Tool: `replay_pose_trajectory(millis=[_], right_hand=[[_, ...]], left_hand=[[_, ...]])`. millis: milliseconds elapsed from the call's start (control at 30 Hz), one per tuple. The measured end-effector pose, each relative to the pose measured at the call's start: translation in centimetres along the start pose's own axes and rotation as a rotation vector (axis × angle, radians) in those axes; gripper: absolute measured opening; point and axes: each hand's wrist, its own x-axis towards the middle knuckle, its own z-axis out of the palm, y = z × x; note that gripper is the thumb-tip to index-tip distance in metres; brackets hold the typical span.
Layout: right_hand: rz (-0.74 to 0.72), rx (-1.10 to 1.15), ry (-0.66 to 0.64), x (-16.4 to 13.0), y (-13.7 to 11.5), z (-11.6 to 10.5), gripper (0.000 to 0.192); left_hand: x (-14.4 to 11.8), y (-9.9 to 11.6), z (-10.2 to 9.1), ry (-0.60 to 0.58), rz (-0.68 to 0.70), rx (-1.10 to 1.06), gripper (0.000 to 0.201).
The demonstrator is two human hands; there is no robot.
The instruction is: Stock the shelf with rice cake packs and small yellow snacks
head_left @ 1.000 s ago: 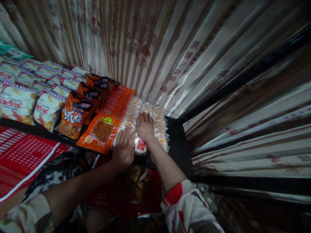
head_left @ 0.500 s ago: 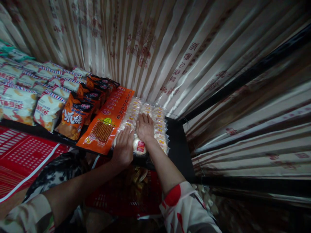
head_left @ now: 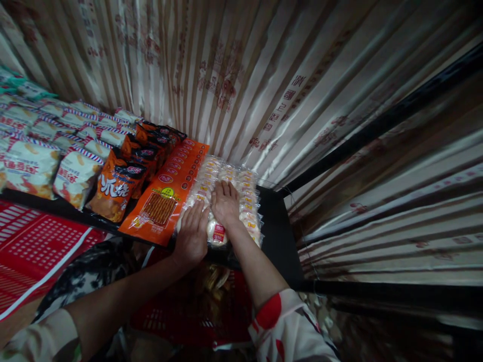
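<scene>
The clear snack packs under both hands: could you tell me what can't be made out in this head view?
- Front clear snack packs: partly covered by the left hand and right hand.
- Their label print: too small and dim.
- Red basket contents: shadowed, hidden by the forearms.
- Leftmost white bags: cut by the edge.

Dim, warm-toned wide-angle view.
Soft sheen glints on the striped curtain [head_left: 264, 75]; the lower corners sink into shadow, and straight lines bow toward the edges.
</scene>
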Motion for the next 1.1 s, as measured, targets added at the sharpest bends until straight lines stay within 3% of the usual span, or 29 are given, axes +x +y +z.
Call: replay_pose_trajectory(millis=[567,967,1100], right_hand=[[-0.002,0.023,-0.099,0.5,0.2,-1.1,0.05],[0.038,-0.015,0.007,0.8,-0.2,-1.5,0.048],[0.033,-0.016,-0.038,1.4,-0.5,-1.8,0.054]], left_hand=[[0.5,0.5,-0.4,0.029,0.048,0.138,0.05],[0.4,0.3,-1.1,0.036,0.096,0.134,0.04],[0.4,0.4,-1.1,0.045,0.115,0.122,0.041]])
